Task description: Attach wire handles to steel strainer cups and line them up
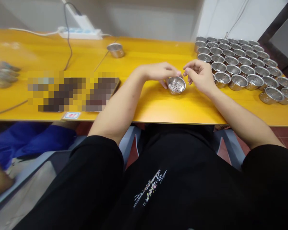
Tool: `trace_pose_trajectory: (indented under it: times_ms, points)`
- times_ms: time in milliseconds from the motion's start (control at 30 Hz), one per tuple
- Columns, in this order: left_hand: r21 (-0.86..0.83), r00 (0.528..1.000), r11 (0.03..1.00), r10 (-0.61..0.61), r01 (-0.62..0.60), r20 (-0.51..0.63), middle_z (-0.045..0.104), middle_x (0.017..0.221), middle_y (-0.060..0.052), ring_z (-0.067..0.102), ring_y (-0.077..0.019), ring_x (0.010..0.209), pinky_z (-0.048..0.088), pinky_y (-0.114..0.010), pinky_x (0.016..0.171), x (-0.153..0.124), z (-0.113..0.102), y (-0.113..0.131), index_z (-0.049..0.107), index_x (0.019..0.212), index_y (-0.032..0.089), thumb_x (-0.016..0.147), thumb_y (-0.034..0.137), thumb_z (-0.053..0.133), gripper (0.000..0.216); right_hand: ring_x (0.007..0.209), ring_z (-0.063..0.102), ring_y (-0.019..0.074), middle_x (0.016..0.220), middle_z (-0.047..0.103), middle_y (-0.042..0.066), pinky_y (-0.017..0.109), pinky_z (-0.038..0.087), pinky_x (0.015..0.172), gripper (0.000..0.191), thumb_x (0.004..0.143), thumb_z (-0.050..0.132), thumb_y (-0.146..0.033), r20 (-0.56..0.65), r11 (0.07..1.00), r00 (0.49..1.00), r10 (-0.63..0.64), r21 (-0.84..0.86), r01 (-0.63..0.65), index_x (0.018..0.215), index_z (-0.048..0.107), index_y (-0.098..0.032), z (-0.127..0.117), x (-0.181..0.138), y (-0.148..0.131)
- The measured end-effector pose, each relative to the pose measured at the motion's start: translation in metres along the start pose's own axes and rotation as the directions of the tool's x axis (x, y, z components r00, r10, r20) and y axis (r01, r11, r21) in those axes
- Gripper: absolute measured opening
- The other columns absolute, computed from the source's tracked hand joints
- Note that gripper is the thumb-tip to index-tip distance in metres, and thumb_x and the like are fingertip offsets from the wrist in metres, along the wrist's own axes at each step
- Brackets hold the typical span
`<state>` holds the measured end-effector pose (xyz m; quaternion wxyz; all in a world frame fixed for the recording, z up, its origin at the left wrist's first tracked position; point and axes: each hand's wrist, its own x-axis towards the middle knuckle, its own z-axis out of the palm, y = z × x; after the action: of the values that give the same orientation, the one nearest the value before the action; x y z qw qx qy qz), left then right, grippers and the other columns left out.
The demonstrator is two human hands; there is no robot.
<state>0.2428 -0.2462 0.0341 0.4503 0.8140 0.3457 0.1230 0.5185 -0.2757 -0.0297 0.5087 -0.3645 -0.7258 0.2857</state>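
A small steel cup with a perforated bottom (176,85) stands on the yellow table (158,108) between my hands. My left hand (161,72) curls over the cup's left rim and grips it with its fingertips. My right hand (200,76) is just right of the cup, fingers pinched together near its rim; whether they hold anything is too small to make out.
Several rows of matching perforated steel cups (240,64) fill the table's right side. One lone cup (115,50) stands at the back. A white power strip (80,32) with cables lies at the far edge. A blurred patch (72,91) covers things at the left.
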Motion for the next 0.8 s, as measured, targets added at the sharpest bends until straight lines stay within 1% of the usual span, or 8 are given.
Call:
trace_pose_trajectory:
  times_ms: [100,200,300,433,500,567,700,800]
  points:
    - [0.168,0.992,0.984,0.084,-0.066,-0.099,0.094,0.124,-0.008,0.085,-0.04,0.128,0.066,-0.042,0.115,0.006,-0.006,-0.01,0.103,0.133,0.023,0.091,0.051,0.094,0.051,0.074,0.071,0.0207,0.101,0.083,0.007,0.039,0.071,0.063,0.048,0.107,0.094,-0.073,0.003,0.999,1.0,0.016,0.033,-0.016,0.112,0.076,-0.028,-0.001,-0.001,-0.004]
    - [0.245,0.978,0.962,0.153,-0.116,-0.14,0.096,0.122,-0.007,0.086,-0.0371,0.121,0.064,-0.038,0.11,0.01,-0.01,-0.018,0.105,0.124,0.023,0.086,0.043,0.09,0.045,0.073,0.071,0.0203,0.101,0.083,0.007,0.036,0.069,0.061,0.048,0.107,0.094,-0.072,0.018,0.999,0.999,0.027,0.032,-0.028,0.112,0.075,-0.029,0.0,-0.002,-0.011]
    - [0.234,0.972,0.964,0.17,-0.129,-0.164,0.096,0.114,-0.007,0.086,-0.0354,0.116,0.065,-0.037,0.106,0.011,-0.012,-0.02,0.104,0.124,0.023,0.085,0.04,0.089,0.045,0.073,0.071,0.0205,0.102,0.084,0.007,0.036,0.069,0.061,0.048,0.106,0.094,-0.073,0.037,1.0,0.999,0.024,0.012,-0.025,0.114,0.075,-0.029,0.0,-0.004,-0.016]
    - [0.111,0.981,0.987,0.134,-0.119,-0.139,0.089,0.096,-0.008,0.088,-0.0385,0.114,0.068,-0.042,0.103,0.011,-0.014,-0.022,0.103,0.131,0.026,0.084,0.036,0.092,0.05,0.075,0.074,0.0223,0.102,0.087,0.008,0.039,0.072,0.063,0.045,0.104,0.097,-0.069,0.04,1.0,0.999,0.019,0.014,-0.02,0.112,0.078,-0.028,0.0,-0.005,-0.017]
    - [0.066,0.985,0.991,0.122,-0.115,-0.124,0.089,0.096,-0.009,0.088,-0.0403,0.118,0.069,-0.045,0.105,0.01,-0.015,-0.022,0.102,0.133,0.027,0.084,0.036,0.094,0.051,0.076,0.075,0.023,0.104,0.089,0.009,0.041,0.074,0.065,0.042,0.104,0.098,-0.065,0.041,1.0,0.999,0.022,0.016,-0.022,0.113,0.08,-0.028,0.0,-0.005,-0.017]
    - [0.054,0.984,0.99,0.134,-0.129,-0.115,0.089,0.099,-0.009,0.087,-0.0404,0.12,0.068,-0.046,0.109,0.009,-0.015,-0.02,0.102,0.133,0.026,0.085,0.037,0.096,0.05,0.076,0.076,0.0228,0.106,0.09,0.009,0.041,0.074,0.065,0.041,0.104,0.098,-0.064,0.045,1.0,0.999,0.022,0.02,-0.023,0.114,0.081,-0.028,0.0,-0.005,-0.016]
    - [0.056,0.979,0.983,0.178,-0.173,-0.095,0.092,0.109,-0.008,0.088,-0.0382,0.119,0.066,-0.044,0.11,0.002,-0.011,-0.009,0.103,0.123,0.024,0.084,0.041,0.102,0.042,0.075,0.077,0.0228,0.106,0.09,0.01,0.041,0.074,0.066,0.04,0.104,0.099,-0.061,0.049,1.0,0.999,-0.004,0.029,0.002,0.113,0.081,-0.027,0.002,-0.007,-0.02]
    - [0.09,0.979,0.98,0.186,-0.178,-0.087,0.092,0.106,-0.008,0.088,-0.0375,0.114,0.066,-0.045,0.108,-0.002,-0.008,-0.002,0.102,0.109,0.024,0.081,0.044,0.106,0.034,0.079,0.08,0.0245,0.103,0.088,0.009,0.043,0.077,0.074,0.039,0.104,0.1,-0.06,0.054,1.0,0.998,-0.015,0.01,0.015,0.113,0.082,-0.026,0.003,-0.009,-0.027]
